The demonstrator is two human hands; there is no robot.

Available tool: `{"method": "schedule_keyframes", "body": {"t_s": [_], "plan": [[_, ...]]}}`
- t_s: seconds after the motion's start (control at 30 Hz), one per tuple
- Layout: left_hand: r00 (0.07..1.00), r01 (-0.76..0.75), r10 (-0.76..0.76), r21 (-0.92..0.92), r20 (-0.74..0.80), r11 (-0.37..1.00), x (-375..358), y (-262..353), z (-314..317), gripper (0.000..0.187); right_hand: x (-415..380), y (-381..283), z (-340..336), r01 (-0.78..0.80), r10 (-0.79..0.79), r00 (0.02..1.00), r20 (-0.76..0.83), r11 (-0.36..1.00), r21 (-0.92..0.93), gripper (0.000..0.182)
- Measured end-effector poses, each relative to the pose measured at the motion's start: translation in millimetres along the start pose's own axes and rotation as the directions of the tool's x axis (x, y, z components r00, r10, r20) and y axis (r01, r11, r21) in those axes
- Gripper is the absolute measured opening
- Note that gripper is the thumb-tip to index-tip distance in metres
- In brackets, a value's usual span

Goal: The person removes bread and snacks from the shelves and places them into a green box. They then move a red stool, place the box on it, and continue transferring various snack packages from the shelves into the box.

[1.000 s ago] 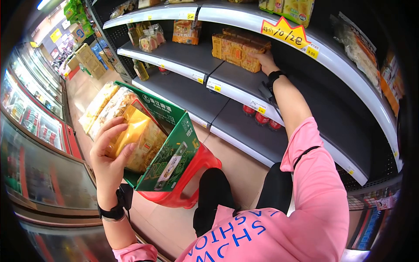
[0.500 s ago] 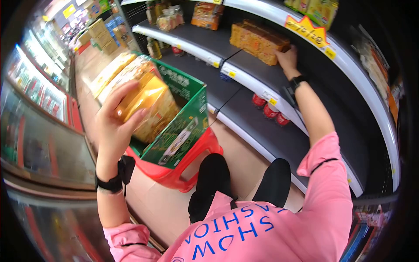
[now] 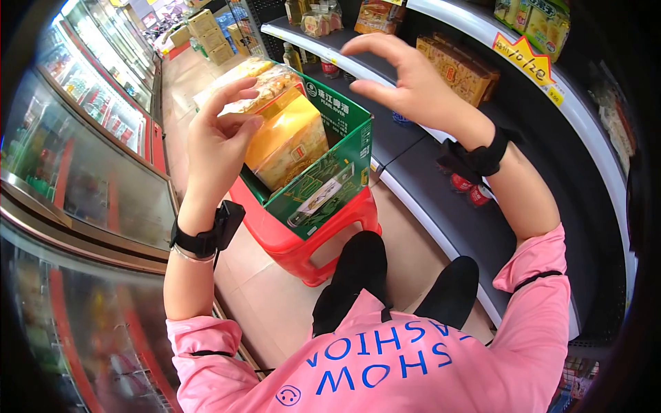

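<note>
A green cardboard box (image 3: 318, 198) rests on a red plastic stool (image 3: 275, 248). Yellow-and-orange packages (image 3: 292, 134) stand inside it, with more packs (image 3: 255, 79) behind. My left hand (image 3: 220, 134) is at the near left side of these packages, fingers curved and apart, with nothing held. Above the gap between box and shelf, my right hand (image 3: 406, 82) hangs in the air, thumb and fingers spread and empty. Orange-brown packages (image 3: 458, 69) stand in a row on the shelf (image 3: 509, 127), just beyond my right hand.
Glass-doored refrigerators (image 3: 89, 158) line the left side. Red cans (image 3: 471, 189) are on the lower shelf. Bottles (image 3: 292, 56) and another orange pack (image 3: 379, 15) stand further back. A price sign (image 3: 523, 58) hangs at the upper shelf edge. Cartons (image 3: 210, 34) are stacked down the aisle.
My right hand has left the shelf packages and moved left toward the box. My left hand's fingers have shifted to the packages' left side. The whole view has shifted slightly.
</note>
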State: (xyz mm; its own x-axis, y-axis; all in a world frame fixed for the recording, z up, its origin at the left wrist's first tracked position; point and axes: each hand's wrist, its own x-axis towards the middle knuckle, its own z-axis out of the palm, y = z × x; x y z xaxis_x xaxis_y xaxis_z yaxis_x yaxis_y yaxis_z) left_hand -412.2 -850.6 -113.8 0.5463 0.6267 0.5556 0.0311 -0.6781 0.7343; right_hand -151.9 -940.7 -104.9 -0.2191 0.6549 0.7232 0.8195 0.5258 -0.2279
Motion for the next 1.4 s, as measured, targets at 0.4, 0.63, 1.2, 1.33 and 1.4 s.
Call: {"method": "schedule_keyframes", "body": {"t_s": [0.4, 0.63, 1.2, 1.33, 1.4], "plan": [[0.962, -0.272, 0.269, -0.087, -0.054, 0.958, 26.9, 46.4, 17.6, 0.038, 47.9, -32.8, 15.6, -0.042, -0.06, 0.91, 0.409, 0.971, 0.237, 0.088], [0.944, -0.329, 0.327, -0.138, -0.034, 0.934, 44.0, 56.4, 11.5, 0.036, 58.7, -39.5, -0.6, -0.081, -0.002, 0.935, 0.356, 0.972, 0.22, 0.054], [0.987, 0.153, -0.13, -0.338, 0.09, 0.929, 20.7, 22.5, -12.7, 0.053, 17.9, 24.4, -70.6, -0.235, 0.486, 0.874, 0.0, 0.422, 0.875, 0.041], [0.967, 0.222, -0.125, -0.493, 0.222, 0.841, 15.0, 29.6, -0.5, 0.045, 2.2, 22.4, -70.4, -0.282, 0.542, 0.84, 0.021, 0.402, 0.871, 0.036], [0.952, 0.275, -0.18, -0.434, 0.248, 0.858, 12.9, 34.8, 3.9, 0.048, -4.6, 20.3, -70.8, -0.291, 0.574, 0.818, 0.026, 0.374, 0.88, 0.036]]}}
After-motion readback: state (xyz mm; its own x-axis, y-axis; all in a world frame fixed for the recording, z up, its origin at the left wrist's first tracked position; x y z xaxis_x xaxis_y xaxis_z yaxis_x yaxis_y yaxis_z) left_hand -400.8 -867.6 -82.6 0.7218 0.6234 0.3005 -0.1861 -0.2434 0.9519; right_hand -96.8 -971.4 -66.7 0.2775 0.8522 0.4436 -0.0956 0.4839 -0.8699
